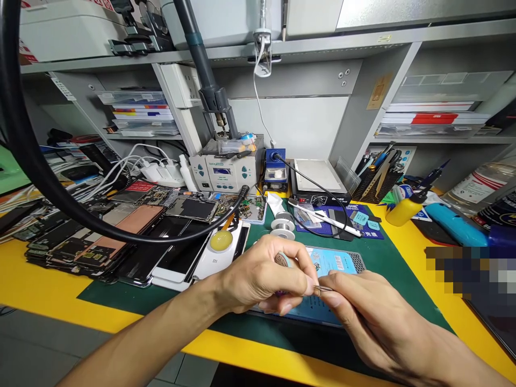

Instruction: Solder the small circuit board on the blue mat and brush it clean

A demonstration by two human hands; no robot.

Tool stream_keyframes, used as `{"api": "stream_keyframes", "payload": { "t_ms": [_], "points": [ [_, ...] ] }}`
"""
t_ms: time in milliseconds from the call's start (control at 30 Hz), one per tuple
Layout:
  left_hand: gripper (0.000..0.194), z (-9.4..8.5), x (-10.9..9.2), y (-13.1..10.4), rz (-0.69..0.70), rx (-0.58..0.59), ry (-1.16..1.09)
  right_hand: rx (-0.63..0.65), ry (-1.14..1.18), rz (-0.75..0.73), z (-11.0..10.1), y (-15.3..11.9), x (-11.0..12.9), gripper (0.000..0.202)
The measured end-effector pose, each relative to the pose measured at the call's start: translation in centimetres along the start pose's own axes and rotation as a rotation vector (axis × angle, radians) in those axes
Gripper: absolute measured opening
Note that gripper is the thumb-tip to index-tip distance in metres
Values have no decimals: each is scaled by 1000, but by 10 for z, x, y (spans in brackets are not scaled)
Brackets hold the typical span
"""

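Observation:
Above the green mat, my left hand [278, 274] is closed, thumb and forefinger pinched at a tiny piece too small to make out. A round teal-lidded item [282, 259] shows partly between its fingers and palm. My right hand [374, 306] meets it from the right, closed on what look like slim metal tweezers [323, 289]; their tips touch the left fingertips. Below both hands lies a light-blue printed sheet [341, 262] on a flat tray with a perforated corner [358, 262], largely covered by the hands.
Left of my hands are a white phone [213, 263] bearing a yellow round pad [221, 240], and stacked phone parts [100, 231]. Solder spools [282, 224], a soldering station [226, 169], a hot plate [320, 185] and a yellow bottle [405, 208] stand behind. A black hose [80, 215] loops across the left.

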State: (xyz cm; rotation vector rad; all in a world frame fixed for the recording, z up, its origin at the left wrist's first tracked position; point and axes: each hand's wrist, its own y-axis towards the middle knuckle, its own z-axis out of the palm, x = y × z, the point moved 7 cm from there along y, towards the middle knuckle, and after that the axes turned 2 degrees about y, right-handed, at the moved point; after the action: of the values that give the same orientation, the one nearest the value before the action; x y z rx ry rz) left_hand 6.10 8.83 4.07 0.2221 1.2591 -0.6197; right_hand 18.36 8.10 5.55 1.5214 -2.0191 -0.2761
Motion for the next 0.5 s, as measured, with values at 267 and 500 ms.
{"api": "stream_keyframes", "payload": {
  "t_ms": [267, 500],
  "points": [
    [12, -1, -9, -5, 91, -120, 105, -5, -33, 35, -4, 1, 1, 13],
    [12, -2, -16, -7, 115, -178, 208, -51, -37, 28, -10, 3, 3, 12]
  ]
}}
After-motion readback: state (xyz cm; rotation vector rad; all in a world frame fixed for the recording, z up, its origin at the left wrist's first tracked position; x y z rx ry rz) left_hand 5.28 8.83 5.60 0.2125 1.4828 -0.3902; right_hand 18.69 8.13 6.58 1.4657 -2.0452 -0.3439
